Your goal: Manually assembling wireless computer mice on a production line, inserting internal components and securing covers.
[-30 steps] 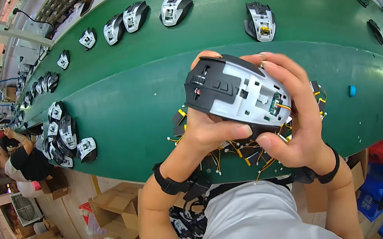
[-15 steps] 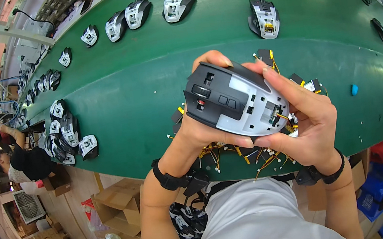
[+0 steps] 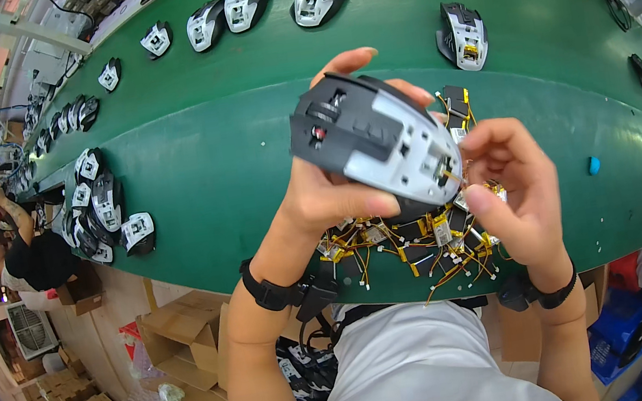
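My left hand (image 3: 319, 199) is closed around a computer mouse (image 3: 365, 135), tilted, with a dark grey front shell and a white rear part full of openings. A short yellowish wire sticks out of the opening at its rear end. My right hand (image 3: 523, 192) is beside that end, thumb and fingers curved and apart, apparently off the mouse. On the table below lies a heap of small battery packs (image 3: 442, 230) with yellow tape and thin wires, partly hidden by the mouse and both hands.
On the green table (image 3: 216, 158) several mice (image 3: 319, 0) stand along the far side, one mouse (image 3: 468, 40) at the far right. A cluster of mice (image 3: 106, 202) lies at left. A blue piece (image 3: 594, 164) sits at right. Cardboard boxes (image 3: 184, 334) and a co-worker (image 3: 38, 257) are at left.
My right hand has let go of the mouse and moved a little right of it. The mouse, held by my left hand, has shifted slightly left and up.
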Tool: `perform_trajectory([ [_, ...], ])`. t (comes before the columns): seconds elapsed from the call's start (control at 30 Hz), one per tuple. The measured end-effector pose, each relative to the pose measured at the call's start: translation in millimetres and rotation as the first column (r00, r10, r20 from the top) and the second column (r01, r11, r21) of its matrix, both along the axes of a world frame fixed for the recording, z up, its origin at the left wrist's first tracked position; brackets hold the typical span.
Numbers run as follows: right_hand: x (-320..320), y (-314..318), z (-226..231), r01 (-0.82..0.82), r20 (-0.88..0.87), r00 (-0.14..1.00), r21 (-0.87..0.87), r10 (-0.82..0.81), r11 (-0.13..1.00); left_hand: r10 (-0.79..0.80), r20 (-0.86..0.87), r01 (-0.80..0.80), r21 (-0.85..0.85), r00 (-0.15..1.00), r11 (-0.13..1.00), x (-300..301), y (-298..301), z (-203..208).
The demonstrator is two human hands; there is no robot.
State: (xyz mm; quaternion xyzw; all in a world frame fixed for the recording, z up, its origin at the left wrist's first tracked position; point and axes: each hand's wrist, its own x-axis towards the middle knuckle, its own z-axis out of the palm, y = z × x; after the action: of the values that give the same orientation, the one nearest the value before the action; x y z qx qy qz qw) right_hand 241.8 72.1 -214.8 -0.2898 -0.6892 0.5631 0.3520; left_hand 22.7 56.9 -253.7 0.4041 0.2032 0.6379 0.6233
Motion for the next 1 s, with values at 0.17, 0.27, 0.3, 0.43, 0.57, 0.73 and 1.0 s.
perform_trajectory([
  [0.17, -12.1, -2.4, -8.5, -0.144, -0.178, 0.982, -0.513, 0.060, 0.846, 0.053, -0.192, 0.015, 0.338, 0.980, 0.941, 0.0, 1.3, 4.2],
  [0.27, -8.3, -3.1, -4.8, -0.178, -0.187, 0.979, -0.565, 0.086, 0.806, 0.064, -0.201, 0.016, 0.375, 0.977, 0.927, 3.5, -2.6, 3.7],
  [0.3, -9.8, -0.5, -3.4, -0.163, -0.174, 0.982, -0.565, 0.076, 0.809, 0.087, -0.215, 0.012, 0.421, 0.973, 0.907, 2.6, 0.7, 4.9],
  [0.43, -10.9, -1.8, -6.7, -0.183, -0.164, 0.980, -0.534, 0.111, 0.826, 0.078, -0.193, 0.021, 0.467, 0.978, 0.884, 2.4, -0.7, 5.6],
  [0.57, -7.9, -5.9, -8.4, -0.166, -0.175, 0.981, -0.519, 0.086, 0.838, 0.089, -0.218, 0.028, 0.482, 0.972, 0.876, 5.5, -4.3, 8.0],
  [0.73, -10.3, -4.5, -10.9, -0.170, -0.125, 0.984, -0.501, 0.123, 0.849, 0.073, -0.308, 0.090, 0.485, 0.949, 0.870, -1.7, -6.9, 10.0],
  [1.0, -21.5, -3.9, -12.9, -0.145, -0.118, 0.988, -0.527, 0.097, 0.837, 0.092, -0.307, 0.052, 0.428, 0.947, 0.902, -6.2, -12.9, 11.1],
])
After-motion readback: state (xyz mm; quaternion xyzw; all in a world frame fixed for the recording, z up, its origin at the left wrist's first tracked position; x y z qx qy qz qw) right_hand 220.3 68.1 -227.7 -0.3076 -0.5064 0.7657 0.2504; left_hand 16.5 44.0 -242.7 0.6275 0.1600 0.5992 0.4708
